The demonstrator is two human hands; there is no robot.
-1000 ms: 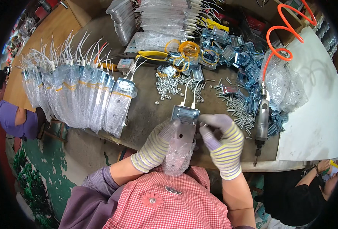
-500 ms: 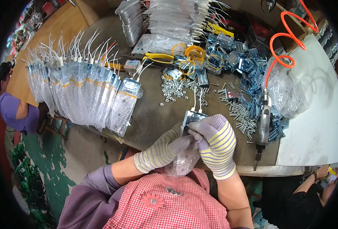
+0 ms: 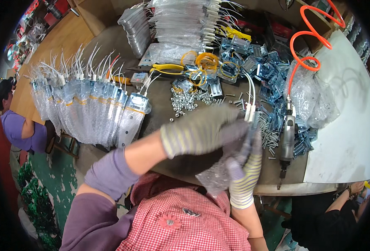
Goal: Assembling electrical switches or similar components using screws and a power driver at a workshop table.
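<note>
On a clock face centred on the metal piece (image 3: 246, 149) between the two gloved hands, 12 points straight away from the wearer. The right hand (image 3: 245, 178) grips this piece from the 6 o'clock side, its thumb and fingers closed around it. The left hand (image 3: 204, 130) comes in from 9 o'clock and reaches the piece with its fingertips; it is blurred, so one cannot tell whether it grips or only touches. Two white wires (image 3: 251, 90) rise from the piece toward 12, and bubble wrap (image 3: 215, 178) hangs below it toward 8.

Just beside the right hand, at 2 to 3 o'clock, lie loose screws (image 3: 271, 140), then a powered screwdriver (image 3: 289, 129), bit toward the wearer, with a coiled orange hose (image 3: 304, 37) running up at 1. Blue-grey brackets (image 3: 252, 62) are heaped between 12 and 1. Small nuts (image 3: 184, 99) are scattered at 10, near yellow-handled pliers (image 3: 168, 67); yellow bands (image 3: 207, 61) lie at 11. Farther out at 11 rises a stack of wrapped pieces (image 3: 178, 25), and a leaning row of similar ones (image 3: 91, 113) stands well apart, between 9 and 10.
</note>
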